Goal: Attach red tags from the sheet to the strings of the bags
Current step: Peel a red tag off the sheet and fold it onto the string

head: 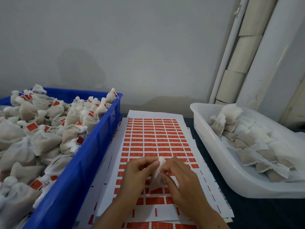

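1. Head view: we saw both hands raised together over the near half of the sheet of red tags [155, 142], with one small white mesh bag [158, 176] held between them.
2. The left hand [137, 175] had its fingers curled inward, the fingertips pinching the bag's gathered top from the left.
3. The right hand [181, 177] was curled likewise, its fingertips pinching the same gathered top from the right, so the two sets of fingertips nearly met.
4. The body of the bag hung below the fingertips, between the two palms and just above the sheet; we could not make out its string.
5. The sheet lay directly beneath the hands and ran away from them toward the wall [132, 47]. Its rows beyond the hands were full of tags, while the rows nearest the wrists showed white gaps.
6. More sheets [105, 176] were stacked under it, their edges showing to the left of the left hand.
7. Left of the left hand stood a blue crate [79, 171] heaped with tied bags bearing red tags [31, 127].
8. Right of the right hand, well apart, sat a clear plastic tray [214, 151] holding flat, untagged bags [250, 146].
9. Beyond that tray, cardboard tubes [242, 53] leaned against the wall.
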Available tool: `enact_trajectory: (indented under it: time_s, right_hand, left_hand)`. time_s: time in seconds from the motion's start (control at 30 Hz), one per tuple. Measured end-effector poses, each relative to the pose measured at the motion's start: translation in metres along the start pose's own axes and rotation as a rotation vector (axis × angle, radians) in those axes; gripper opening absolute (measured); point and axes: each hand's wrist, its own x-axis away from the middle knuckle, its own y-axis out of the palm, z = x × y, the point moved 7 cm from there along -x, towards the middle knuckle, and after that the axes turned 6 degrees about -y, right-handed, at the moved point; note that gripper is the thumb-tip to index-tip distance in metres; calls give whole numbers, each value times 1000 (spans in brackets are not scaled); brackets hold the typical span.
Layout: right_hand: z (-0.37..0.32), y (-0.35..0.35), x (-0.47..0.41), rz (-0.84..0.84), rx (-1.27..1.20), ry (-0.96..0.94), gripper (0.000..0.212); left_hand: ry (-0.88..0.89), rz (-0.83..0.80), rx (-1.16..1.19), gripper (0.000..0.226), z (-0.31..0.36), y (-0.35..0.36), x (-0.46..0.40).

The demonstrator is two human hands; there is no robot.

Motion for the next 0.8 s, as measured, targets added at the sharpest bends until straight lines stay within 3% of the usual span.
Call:
enact_trajectory:
  time_s: [0.07,0.23,0.33,0.5,0.8]
  right_hand:
    - [0,2,0,-15,-5,5,23]
    - [0,-3,-1,35,-27,13,11]
    - [1,-3,-2,30,-30,27,14]
    - [6,-1,0,27,-47,96,12]
    - [20,9,7,10,-247,346,5]
  left_hand:
    - [-20,26,23,14,-1,-4,0]
    - [-78,21,57,3,-5,-5,-3]
    - [-83,21,68,27,-5,-4,-4]
    - [-142,2,120,38,-4,-2,-1]
    - [-103,-48,112,29,-4,1,-3]
